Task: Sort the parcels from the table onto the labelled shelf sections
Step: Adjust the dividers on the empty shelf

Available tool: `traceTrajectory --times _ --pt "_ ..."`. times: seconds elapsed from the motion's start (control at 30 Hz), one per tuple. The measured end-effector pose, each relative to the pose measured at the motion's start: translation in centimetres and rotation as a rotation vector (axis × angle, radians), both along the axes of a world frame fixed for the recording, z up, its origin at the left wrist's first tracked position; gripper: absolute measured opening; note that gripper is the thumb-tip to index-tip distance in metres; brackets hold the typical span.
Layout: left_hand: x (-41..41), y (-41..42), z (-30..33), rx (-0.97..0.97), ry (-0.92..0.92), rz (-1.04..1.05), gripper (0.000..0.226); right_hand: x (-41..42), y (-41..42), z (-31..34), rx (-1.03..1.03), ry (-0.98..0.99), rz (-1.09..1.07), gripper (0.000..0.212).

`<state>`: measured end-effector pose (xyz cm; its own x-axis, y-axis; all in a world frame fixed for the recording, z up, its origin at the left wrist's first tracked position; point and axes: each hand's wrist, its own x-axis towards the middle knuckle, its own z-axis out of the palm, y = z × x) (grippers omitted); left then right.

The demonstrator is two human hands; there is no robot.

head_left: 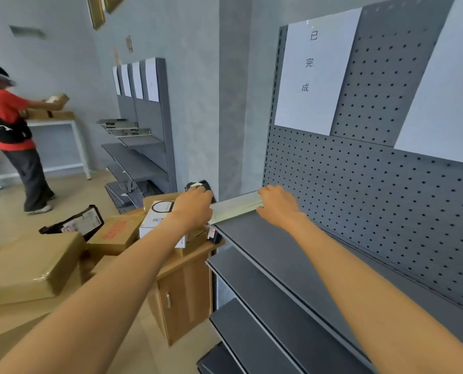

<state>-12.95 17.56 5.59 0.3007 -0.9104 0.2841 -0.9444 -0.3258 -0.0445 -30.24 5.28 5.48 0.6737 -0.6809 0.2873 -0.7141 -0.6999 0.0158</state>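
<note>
A flat pale parcel [235, 207] lies at the far left end of the top grey shelf [265, 244]. My left hand [194, 205] grips its left end and my right hand [277, 205] grips its right end, fingers curled over the edges. Above the shelf a white label sheet [316, 76] with printed characters hangs on the perforated back panel. Left of the shelf, a wooden table [187, 261] carries several parcels: a white box [157, 220], a brown box with red print [115, 233], a large brown box [28, 268] and a black bag [76, 222].
Lower grey shelves [252, 314] step out below the top one. A second label sheet [446, 85] hangs at the right. Another grey shelf unit [141, 136] stands along the far wall. A person in a red shirt [12, 139] holds a box by a white table.
</note>
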Motion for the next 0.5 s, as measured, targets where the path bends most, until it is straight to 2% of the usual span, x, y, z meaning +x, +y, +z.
traceTrajectory --times 0.2,0.5 --pt "4.3 -4.8 -1.2 -0.022 0.051 -0.025 0.028 3.4 -3.7 -0.5 0.032 0.037 -0.027 0.038" --pt "11.3 -12.5 -2.2 0.025 0.052 -0.136 0.037 8.5 -8.7 -0.6 0.018 0.045 -0.162 0.030"
